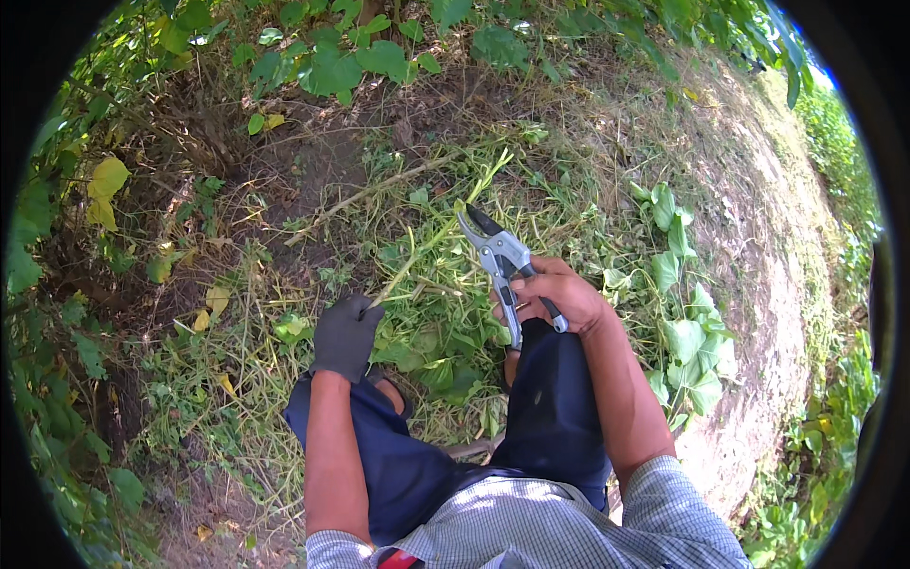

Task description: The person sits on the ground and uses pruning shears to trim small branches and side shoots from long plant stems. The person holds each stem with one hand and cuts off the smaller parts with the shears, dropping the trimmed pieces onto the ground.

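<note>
My left hand (347, 336), in a dark grey glove, grips the lower end of a pale green plant stem (416, 256). From there the stem slants up and to the right, forking into thin tips. Bare and on the right, my right hand (561, 293) holds a pair of bypass-style pruning shears (502, 257) with silver and dark handles. Their blades lie at the upper part of the stem, by a small green shoot; whether they touch it I cannot tell. Cut stems and green leaves (441, 341) cover the ground between my knees.
A leafy cut branch (686, 331) lies on the ground at the right. Beyond my hands rests a dry stick (362, 199). Leafy bushes (334, 64) overhang the far side, and more foliage (57, 398) lines the left. Sunlit bare soil (761, 284) runs along the right.
</note>
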Demonstrator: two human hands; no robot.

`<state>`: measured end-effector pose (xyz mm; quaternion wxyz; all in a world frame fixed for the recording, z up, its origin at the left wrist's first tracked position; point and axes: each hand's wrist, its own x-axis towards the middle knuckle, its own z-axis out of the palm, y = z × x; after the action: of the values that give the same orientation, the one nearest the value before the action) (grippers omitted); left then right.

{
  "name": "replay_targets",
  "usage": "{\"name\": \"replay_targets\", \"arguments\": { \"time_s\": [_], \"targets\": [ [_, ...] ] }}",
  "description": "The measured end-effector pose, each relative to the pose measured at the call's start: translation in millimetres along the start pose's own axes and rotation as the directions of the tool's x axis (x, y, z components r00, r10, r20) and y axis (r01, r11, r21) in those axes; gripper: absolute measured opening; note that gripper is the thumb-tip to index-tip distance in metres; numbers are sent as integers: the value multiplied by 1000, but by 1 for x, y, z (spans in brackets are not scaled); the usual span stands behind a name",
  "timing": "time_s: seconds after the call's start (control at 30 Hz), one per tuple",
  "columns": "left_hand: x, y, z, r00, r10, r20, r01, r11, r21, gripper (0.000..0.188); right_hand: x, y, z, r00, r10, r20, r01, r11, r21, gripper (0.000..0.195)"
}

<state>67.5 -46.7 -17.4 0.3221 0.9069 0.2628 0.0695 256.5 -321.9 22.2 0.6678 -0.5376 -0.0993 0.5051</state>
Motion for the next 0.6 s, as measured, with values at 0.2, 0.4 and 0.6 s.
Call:
{"name": "replay_targets", "arguments": {
  "time_s": [0.2,0.4,0.6],
  "targets": [
    [-1,4,6,1000,23,-17,-23,1000,8,22,7,-2,-1,994,105,11,-106,993,44,40],
    [-2,13,6,999,2,39,-6,994,107,22,10,1,-8,991,113,69,-121,985,124,33],
    [-3,16,5,999,11,45,-20,975,220,21,15,2,-17,973,206,108,-224,952,206,33]
  ]
}}
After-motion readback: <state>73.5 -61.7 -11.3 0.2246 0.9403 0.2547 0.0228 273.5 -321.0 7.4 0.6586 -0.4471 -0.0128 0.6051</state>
